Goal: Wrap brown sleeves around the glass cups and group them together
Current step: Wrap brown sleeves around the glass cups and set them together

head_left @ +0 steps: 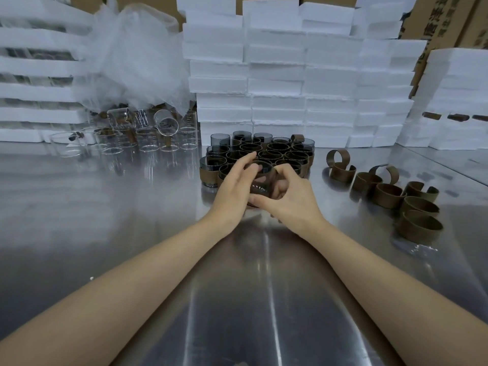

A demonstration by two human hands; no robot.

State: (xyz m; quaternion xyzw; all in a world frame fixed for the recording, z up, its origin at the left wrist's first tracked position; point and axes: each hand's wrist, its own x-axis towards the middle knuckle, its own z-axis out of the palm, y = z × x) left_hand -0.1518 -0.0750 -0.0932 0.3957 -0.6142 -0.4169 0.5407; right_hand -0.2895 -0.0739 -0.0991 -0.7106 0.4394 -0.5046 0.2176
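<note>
- I see brown sleeves on the rt.
- Grouped cups: dark grey glass w/ brown bands.
- Clear cups on the left.
- Table: shiny silver.
- Foam blocks: white.

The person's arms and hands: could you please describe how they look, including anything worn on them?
Both forearms are bare as far back as the frame shows, with no sleeves in view. The left hand and right hand wear no gloves, and no rings, watch or bracelets are visible. The fingers are slim with short nails; whether the nails are painted cannot be told.
</note>
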